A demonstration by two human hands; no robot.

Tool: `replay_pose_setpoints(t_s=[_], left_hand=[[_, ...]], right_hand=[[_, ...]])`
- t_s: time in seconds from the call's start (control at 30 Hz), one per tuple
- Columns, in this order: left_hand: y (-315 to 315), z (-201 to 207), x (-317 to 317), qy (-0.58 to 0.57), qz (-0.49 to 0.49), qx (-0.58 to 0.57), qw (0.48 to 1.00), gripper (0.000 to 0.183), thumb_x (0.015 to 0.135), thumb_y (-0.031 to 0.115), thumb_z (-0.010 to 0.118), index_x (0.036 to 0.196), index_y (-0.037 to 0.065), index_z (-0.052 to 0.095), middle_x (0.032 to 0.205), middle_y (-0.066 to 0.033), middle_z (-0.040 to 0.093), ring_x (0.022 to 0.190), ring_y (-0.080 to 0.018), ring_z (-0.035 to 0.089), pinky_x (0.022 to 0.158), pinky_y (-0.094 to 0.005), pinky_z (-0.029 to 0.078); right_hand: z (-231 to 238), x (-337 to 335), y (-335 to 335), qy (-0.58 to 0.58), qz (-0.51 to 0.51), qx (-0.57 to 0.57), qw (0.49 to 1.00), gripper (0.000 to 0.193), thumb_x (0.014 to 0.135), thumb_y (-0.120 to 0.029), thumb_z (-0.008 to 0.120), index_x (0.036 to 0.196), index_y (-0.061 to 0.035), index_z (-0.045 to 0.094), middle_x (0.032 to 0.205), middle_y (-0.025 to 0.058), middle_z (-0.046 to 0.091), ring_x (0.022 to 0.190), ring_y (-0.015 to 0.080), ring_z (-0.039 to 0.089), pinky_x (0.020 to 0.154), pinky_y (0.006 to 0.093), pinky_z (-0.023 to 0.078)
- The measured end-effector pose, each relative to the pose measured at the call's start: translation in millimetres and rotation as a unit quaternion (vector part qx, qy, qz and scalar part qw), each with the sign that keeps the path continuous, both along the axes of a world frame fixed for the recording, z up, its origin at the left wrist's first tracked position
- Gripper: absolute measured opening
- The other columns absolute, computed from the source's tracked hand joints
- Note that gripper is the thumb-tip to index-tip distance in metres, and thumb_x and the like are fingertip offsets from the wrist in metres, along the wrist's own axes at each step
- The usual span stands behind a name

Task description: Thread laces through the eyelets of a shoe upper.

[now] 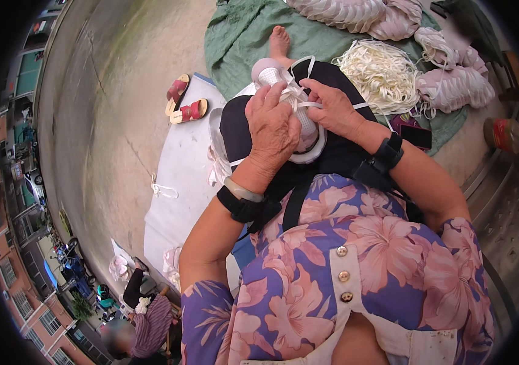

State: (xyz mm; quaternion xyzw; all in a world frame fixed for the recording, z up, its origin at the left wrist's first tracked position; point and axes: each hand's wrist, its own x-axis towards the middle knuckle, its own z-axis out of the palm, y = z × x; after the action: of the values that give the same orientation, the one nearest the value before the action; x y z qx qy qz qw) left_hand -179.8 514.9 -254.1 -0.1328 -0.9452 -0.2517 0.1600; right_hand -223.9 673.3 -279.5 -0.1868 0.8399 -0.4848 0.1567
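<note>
On my lap, over dark trousers, lies a pale pink and white sneaker (268, 73) with its toe pointing away from me. White shoelace (301, 61) crosses its front and loops out past the toe end. My left hand (273, 125) is closed over the near side of the shoe, its fingers bent across the lacing. Pinched between the thumb and fingers of my right hand (335, 109) is a stretch of lace beside the eyelets. Parts of the shoe's middle are hidden under both hands.
Ahead, a green cloth (235, 36) bears a heap of white laces (378, 76) and stacks of pink shoe pieces (454, 89). A phone (416, 136) and a red-labelled jar (506, 135) are at right. Red sandals (189, 112) lie left; another person (150, 325) sits at lower left.
</note>
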Motion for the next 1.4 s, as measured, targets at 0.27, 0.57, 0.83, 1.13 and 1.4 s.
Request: replay_pose_setpoints(t_s=[0.27,0.57,0.83,1.13,1.4], left_hand=[[-4.1,13.1,5.8,0.002,0.049,0.070,0.996,0.008,0.064,0.009,0.062,0.068,0.005,0.057,0.111,-0.0138,0.056,0.104,-0.0341,0.051,0.093,-0.0436,0.032],[-19.1,17.6,20.6,0.112,-0.057,-0.085,0.988,0.021,0.060,0.010,0.066,0.080,0.013,0.062,0.118,-0.0096,0.053,0.112,-0.0328,0.045,0.099,-0.0515,0.022],[-7.9,-20.8,-6.2,0.053,0.004,-0.174,0.983,0.016,0.070,0.015,0.060,0.084,0.007,0.063,0.126,-0.0128,0.047,0.119,-0.0368,0.039,0.101,-0.0586,0.016],[-14.2,31.3,33.1,-0.003,-0.106,-0.117,0.987,0.009,0.067,0.006,0.058,0.072,0.006,0.050,0.126,-0.0212,0.043,0.120,-0.0397,0.038,0.103,-0.0533,0.019],[-163.1,39.2,165.7,-0.178,-0.095,-0.311,0.929,0.008,0.069,0.005,0.054,0.077,0.005,0.052,0.110,-0.0106,0.050,0.113,-0.0309,0.043,0.101,-0.0545,0.023]], right_hand=[[22.8,11.4,9.9,0.168,0.070,0.098,0.978,0.021,0.071,-0.015,0.056,0.091,-0.0085,0.060,0.072,0.0109,0.060,0.072,0.0318,0.060,0.064,0.0410,0.046],[48.8,-4.3,-1.8,-0.057,0.128,-0.164,0.976,0.017,0.075,-0.017,0.058,0.071,0.0001,0.058,0.057,0.0090,0.053,0.053,0.0170,0.052,0.055,0.0308,0.042],[78.2,-28.3,-1.3,-0.119,0.163,-0.212,0.956,0.019,0.085,-0.019,0.061,0.080,-0.0001,0.060,0.068,-0.0060,0.051,0.065,0.0015,0.042,0.056,0.0185,0.036],[65.6,-11.7,49.1,-0.303,0.142,-0.146,0.931,0.026,0.088,-0.028,0.057,0.082,-0.0029,0.064,0.062,-0.0020,0.053,0.054,0.0028,0.046,0.048,0.0183,0.036],[16.1,7.8,96.9,-0.386,0.069,-0.012,0.920,0.029,0.089,-0.029,0.053,0.073,-0.0051,0.057,0.063,0.0017,0.057,0.044,0.0074,0.052,0.042,0.0186,0.038]])
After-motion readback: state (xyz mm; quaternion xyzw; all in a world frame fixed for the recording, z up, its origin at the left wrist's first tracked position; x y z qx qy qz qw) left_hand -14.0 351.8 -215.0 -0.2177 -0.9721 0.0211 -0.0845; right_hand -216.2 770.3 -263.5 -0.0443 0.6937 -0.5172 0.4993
